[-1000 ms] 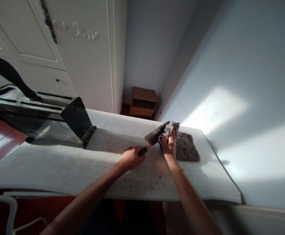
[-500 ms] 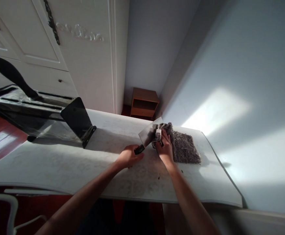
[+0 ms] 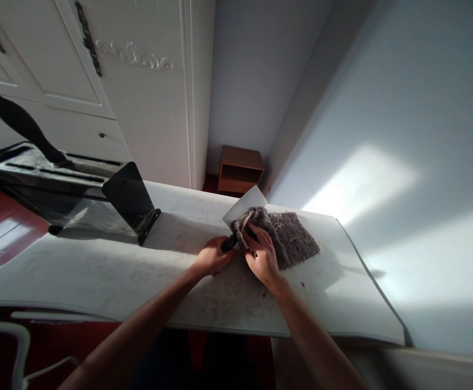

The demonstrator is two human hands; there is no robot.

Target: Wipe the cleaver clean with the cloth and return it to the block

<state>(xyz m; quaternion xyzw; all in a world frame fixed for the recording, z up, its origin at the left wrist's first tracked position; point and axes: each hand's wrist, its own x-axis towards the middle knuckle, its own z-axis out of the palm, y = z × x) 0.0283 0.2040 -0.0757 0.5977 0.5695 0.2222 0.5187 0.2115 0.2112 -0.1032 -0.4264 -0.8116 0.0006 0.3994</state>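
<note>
Sliding a soft, fluffy, grey-brown cloth (image 3: 297, 238) along a wide, flat, steel knife blade (image 3: 245, 202), away from the far end and down to the short black handle (image 3: 228, 244); bunching the cloth under curled fingers in the right hand (image 3: 264, 259); gripping the handle tight in the left hand (image 3: 213, 257); bringing both hands closer together than a second ago, nearly touching; cannot tell how hard the right hand squeezes, with fingertips lost in the folds.

Leaving the far end of the blade bare, pale and bright, instead of dark as a second ago; maybe only from tipping in the light; likely means being at the handle end of a wipe; cannot tell if clean yet, nor see the back side.

Dragging the flat part of the cloth too, away from the right edge of the long white desk (image 3: 98, 276); held just in from the far edge, right of the middle, with a blade corner poking past that edge in this view.

No change to the black slotted knife rack (image 3: 128, 192) near the left end, or to the small brown bits (image 3: 264, 295) toward the near edge.
</note>
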